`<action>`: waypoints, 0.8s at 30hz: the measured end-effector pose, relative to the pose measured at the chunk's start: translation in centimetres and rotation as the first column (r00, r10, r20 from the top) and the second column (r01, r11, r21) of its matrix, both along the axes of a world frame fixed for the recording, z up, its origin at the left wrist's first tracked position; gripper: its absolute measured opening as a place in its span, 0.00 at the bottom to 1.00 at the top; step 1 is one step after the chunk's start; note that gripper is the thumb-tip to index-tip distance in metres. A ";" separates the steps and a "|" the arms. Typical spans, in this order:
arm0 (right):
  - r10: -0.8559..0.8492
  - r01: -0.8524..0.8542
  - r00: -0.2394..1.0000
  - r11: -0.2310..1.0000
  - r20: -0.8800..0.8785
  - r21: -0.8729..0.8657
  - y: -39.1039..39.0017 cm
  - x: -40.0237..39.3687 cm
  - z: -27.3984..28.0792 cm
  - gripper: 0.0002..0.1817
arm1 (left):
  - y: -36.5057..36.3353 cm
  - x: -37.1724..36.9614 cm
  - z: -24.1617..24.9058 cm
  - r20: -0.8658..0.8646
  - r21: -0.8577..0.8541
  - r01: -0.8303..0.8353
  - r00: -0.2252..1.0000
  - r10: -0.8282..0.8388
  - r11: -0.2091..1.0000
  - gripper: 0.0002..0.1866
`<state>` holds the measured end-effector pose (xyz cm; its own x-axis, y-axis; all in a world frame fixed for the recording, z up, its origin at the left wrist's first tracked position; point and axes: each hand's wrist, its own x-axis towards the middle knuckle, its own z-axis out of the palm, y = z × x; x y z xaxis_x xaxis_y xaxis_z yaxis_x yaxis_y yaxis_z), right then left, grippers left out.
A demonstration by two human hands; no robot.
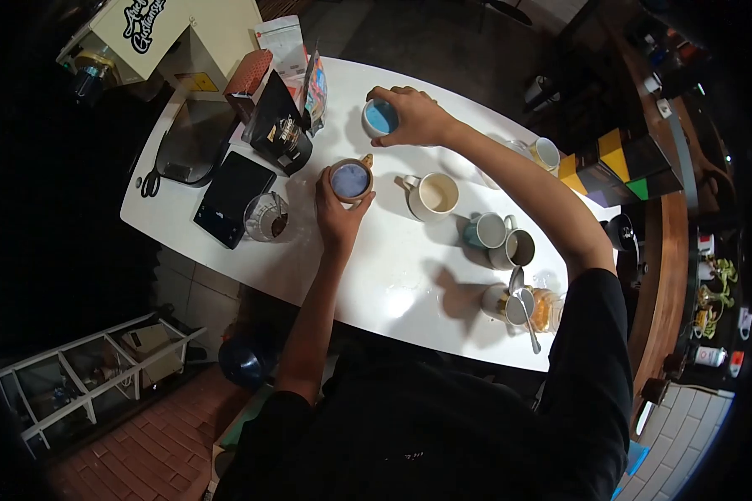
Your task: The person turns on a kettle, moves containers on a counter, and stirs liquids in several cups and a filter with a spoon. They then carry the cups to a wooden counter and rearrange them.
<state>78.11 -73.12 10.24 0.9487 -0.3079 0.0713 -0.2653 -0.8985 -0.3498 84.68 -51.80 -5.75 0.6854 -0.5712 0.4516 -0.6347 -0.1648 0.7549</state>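
My left hand (338, 219) is wrapped round a brown cup (351, 180) with a pale purplish drink in it, at the middle of the white table. Farther back, my right hand (416, 117) grips a light cup of blue liquid (381, 118) by its rim and side. A cream mug (434, 196) stands to the right of the brown cup. Left of my left hand is a clear glass (266, 217) with dark residue at the bottom. Behind that hand stands a black pouch (281, 125).
On the white table (376, 292) are a teal mug (485, 230), a grey mug (516, 249), a mug with a spoon (520, 307) beside an amber jar (547, 311), a black tablet (235, 199), scissors (150, 183) and a patterned box (622, 167).
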 end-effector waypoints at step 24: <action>0.019 -0.032 0.983 0.997 -0.182 -0.068 -3.0 4.9 -8.4 0.43 | 5.5 -4.8 1.5 -0.192 0.058 0.076 0.979 -0.064 0.995 0.52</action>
